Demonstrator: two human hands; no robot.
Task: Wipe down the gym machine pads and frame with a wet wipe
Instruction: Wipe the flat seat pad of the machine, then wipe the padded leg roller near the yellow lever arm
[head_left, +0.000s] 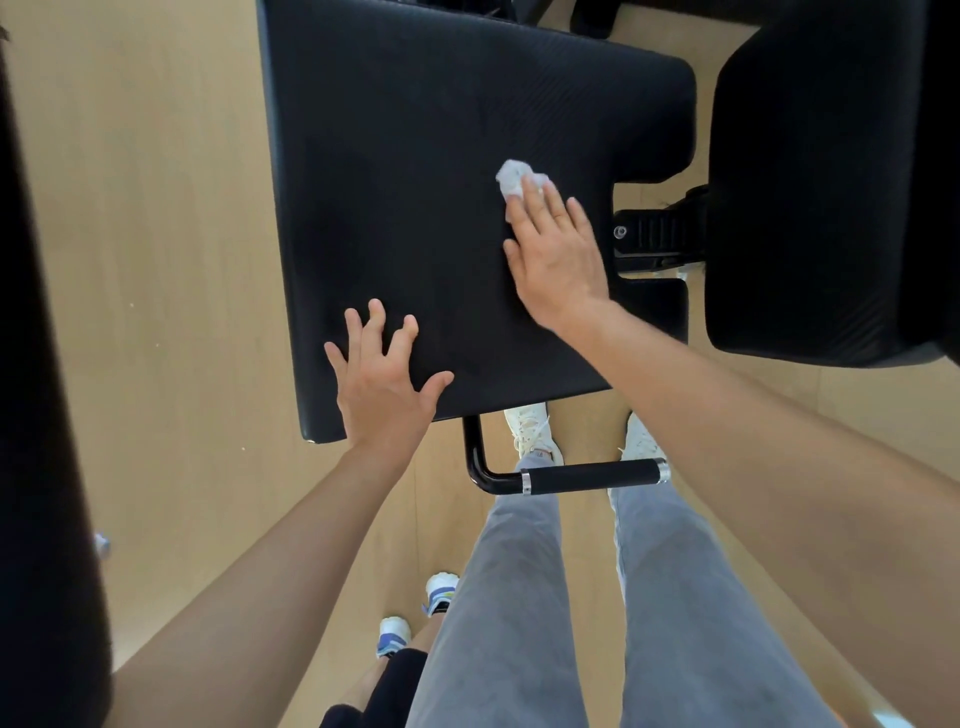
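A large black seat pad (415, 182) of the gym machine fills the middle of the view. My right hand (556, 249) lies flat on the pad's right part, fingers pressing a crumpled white wet wipe (511, 176) against the surface. My left hand (382, 379) rests with spread fingers on the pad's near edge and holds nothing. A second black pad (821, 182) stands to the right. Between the two pads shows a black frame bracket (654, 236).
A black handle bar (587, 475) with chrome rings juts out below the seat pad, over my white shoes and grey trousers. Another person's shoes (415, 613) show on the wooden floor behind me. A dark upright part (36, 467) runs down the left edge.
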